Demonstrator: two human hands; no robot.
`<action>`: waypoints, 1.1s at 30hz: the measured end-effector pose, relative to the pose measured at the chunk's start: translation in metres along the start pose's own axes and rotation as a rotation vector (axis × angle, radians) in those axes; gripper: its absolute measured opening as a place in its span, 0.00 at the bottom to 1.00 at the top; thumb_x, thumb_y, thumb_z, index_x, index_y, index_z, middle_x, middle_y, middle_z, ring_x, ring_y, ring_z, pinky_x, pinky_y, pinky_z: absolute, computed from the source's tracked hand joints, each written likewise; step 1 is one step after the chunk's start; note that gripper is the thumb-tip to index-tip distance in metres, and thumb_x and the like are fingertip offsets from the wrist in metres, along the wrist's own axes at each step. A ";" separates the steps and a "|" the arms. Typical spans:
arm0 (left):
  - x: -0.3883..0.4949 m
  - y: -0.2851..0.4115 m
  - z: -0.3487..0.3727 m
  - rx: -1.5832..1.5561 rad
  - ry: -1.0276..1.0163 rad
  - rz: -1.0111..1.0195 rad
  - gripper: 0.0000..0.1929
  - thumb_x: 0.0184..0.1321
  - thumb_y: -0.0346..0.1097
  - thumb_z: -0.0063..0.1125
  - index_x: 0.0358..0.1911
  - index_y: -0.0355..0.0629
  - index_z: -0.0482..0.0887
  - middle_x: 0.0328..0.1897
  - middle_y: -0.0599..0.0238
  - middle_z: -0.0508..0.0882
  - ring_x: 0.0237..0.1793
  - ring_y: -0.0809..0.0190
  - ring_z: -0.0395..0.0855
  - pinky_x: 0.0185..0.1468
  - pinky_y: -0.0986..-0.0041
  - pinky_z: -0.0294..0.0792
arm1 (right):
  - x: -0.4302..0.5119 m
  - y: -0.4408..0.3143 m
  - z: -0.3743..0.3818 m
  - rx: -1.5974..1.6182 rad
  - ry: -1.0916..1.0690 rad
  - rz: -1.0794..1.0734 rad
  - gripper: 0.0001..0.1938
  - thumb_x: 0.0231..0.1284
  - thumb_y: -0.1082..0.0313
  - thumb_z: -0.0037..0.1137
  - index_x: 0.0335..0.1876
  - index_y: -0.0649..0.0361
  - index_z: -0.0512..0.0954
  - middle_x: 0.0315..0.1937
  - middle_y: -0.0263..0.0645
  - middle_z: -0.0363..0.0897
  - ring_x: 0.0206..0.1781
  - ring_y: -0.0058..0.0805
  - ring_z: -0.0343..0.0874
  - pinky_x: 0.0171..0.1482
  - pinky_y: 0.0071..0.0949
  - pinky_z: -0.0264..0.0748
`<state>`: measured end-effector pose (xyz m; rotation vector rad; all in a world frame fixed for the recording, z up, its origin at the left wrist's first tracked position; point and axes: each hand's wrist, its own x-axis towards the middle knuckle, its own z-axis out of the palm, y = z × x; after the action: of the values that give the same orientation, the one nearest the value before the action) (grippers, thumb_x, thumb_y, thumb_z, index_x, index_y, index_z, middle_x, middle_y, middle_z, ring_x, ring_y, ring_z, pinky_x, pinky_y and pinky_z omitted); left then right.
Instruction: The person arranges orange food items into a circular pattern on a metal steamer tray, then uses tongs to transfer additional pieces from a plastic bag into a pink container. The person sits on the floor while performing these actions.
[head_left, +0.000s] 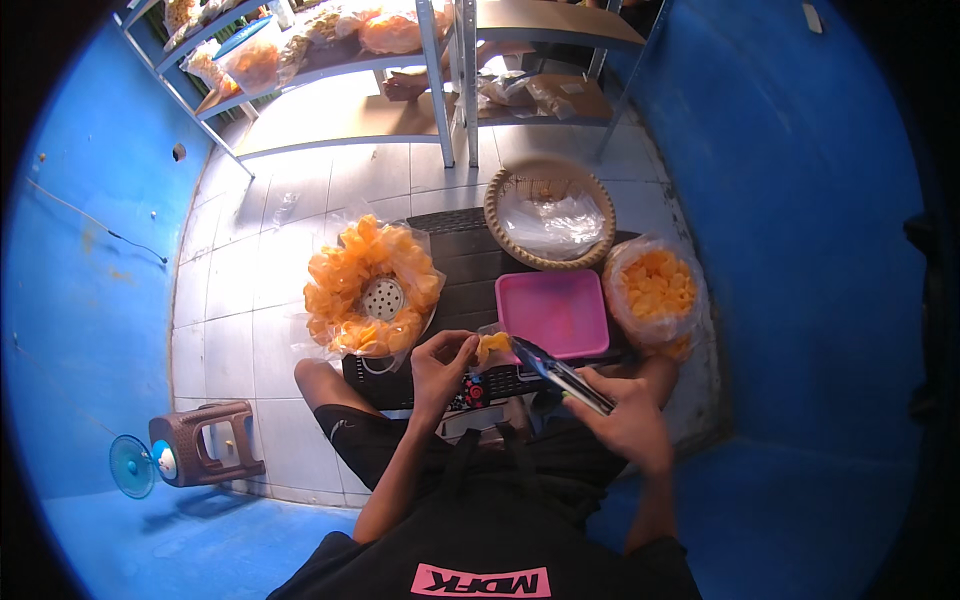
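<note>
My left hand (442, 367) pinches a small clear plastic bag (493, 352) with orange chips in it. My right hand (630, 424) grips metal tongs (555, 371), whose tips meet the bag's right side; the tips' exact hold is unclear. Just beyond lies a pink plastic tray (551, 311). To its right stands a large clear bag of orange chips (656, 289). Filled bags of chips (330, 277) form a ring at the left, around a white perforated surface (383, 298). Behind the tray, a woven basket (492, 225) holds clear plastic bags (555, 225).
A low black slatted table (457, 277) bears the tray. Metal-framed shelves (337, 142) with bagged snacks stand at the back; another person's hand (405, 86) shows there. At left are a brown plastic stool (187, 450) and a small blue fan (132, 466). Blue walls (810, 262) flank the tiled floor.
</note>
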<state>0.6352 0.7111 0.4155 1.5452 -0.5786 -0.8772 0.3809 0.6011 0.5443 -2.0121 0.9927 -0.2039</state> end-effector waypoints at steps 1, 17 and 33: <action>0.001 0.000 0.000 -0.004 0.004 0.005 0.13 0.72 0.39 0.69 0.48 0.35 0.89 0.39 0.65 0.91 0.39 0.70 0.89 0.45 0.77 0.82 | 0.001 -0.007 0.002 -0.097 0.023 -0.065 0.23 0.67 0.56 0.69 0.62 0.60 0.84 0.34 0.50 0.89 0.39 0.39 0.92 0.45 0.36 0.84; 0.006 0.004 -0.020 0.036 0.019 -0.030 0.13 0.72 0.39 0.68 0.47 0.33 0.89 0.36 0.67 0.89 0.36 0.70 0.87 0.44 0.77 0.78 | 0.034 0.094 -0.095 -0.484 0.534 0.385 0.22 0.62 0.53 0.72 0.55 0.60 0.87 0.38 0.58 0.88 0.44 0.57 0.89 0.50 0.47 0.82; -0.005 -0.004 -0.010 -0.004 -0.020 0.003 0.12 0.71 0.36 0.69 0.46 0.32 0.89 0.38 0.66 0.90 0.38 0.71 0.88 0.44 0.77 0.82 | 0.110 0.195 -0.077 -0.501 0.463 0.479 0.23 0.59 0.48 0.72 0.45 0.64 0.89 0.37 0.54 0.90 0.42 0.52 0.89 0.49 0.44 0.83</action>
<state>0.6403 0.7216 0.4126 1.5333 -0.5936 -0.8923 0.3074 0.4133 0.4209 -2.1285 1.9446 -0.1724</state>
